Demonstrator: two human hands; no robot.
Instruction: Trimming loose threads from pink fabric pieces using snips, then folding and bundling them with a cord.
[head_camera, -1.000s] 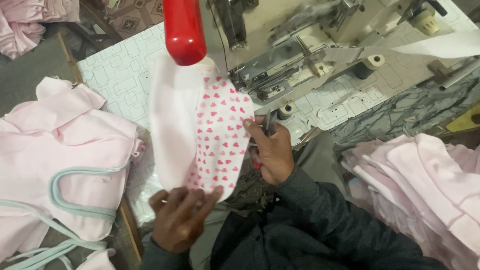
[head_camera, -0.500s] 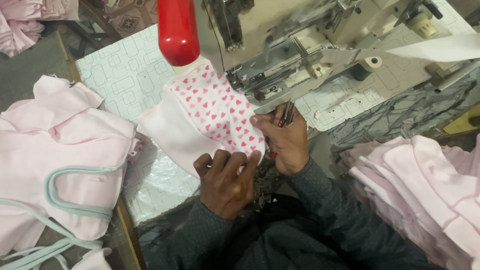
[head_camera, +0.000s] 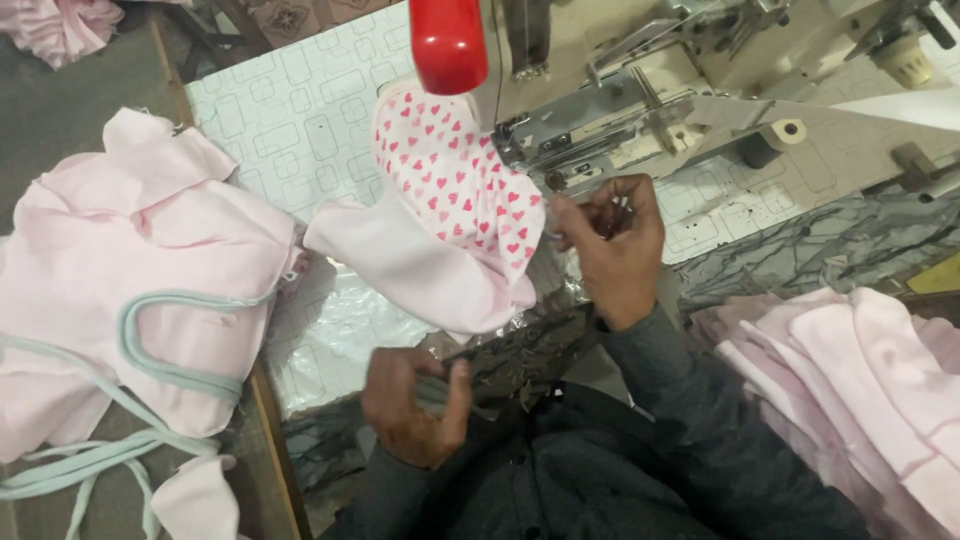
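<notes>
Heart-print cloth (head_camera: 455, 190) was pinched at its edge by right hand (head_camera: 610, 240), fingers closed, beside sewing machine (head_camera: 640, 110); left hand (head_camera: 415, 405) curled on a strip. Cloth best kept flat, taut w/ edge aligned.

Red cap (head_camera: 448, 45) cut off by top edge, so can't tell what it sits on. Sewing machine (head_camera: 640, 90) runs out of frame at top & right; needle area too small to make out. Heart-print fabric (head_camera: 455, 185) tucks under the machine, far end hidden. Left hand (head_camera: 415, 405) curled, whatever's in the fingers (head_camera: 455, 385) unclear. Pink stack (head_camera: 860, 390) clipped right, pink garment pile (head_camera: 130, 270) clipped left.
</notes>
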